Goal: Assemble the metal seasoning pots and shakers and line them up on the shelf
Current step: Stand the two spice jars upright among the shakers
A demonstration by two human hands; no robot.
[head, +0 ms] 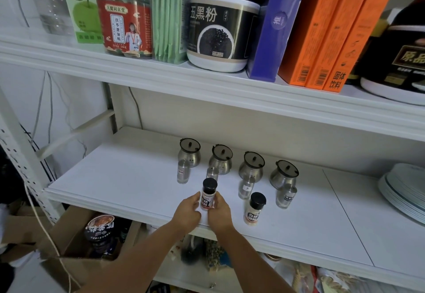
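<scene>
Orange boxes (333,35), purple box (276,28), red-labelled tin (125,21), stacked plates (402,191), cardboard box (76,269)

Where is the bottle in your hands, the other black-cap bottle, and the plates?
held bottle (207,198): head view, on its label.
other black-cap bottle (253,215): head view, on its label.
plates (396,192): head view, on the stacked rims.

Showing satin, brushed metal on the pots (189,157) and the shakers (183,174), catching dull highlights. Wearing smoky, translucent plastic for the pot lids (249,161). Pairing clear plastic, a glossy label and a matt black cap on the spice bottle (208,198). Lying smooth, white and matt along the shelf (115,177). Folding in matt brown cardboard at the box (71,223) below.
</scene>
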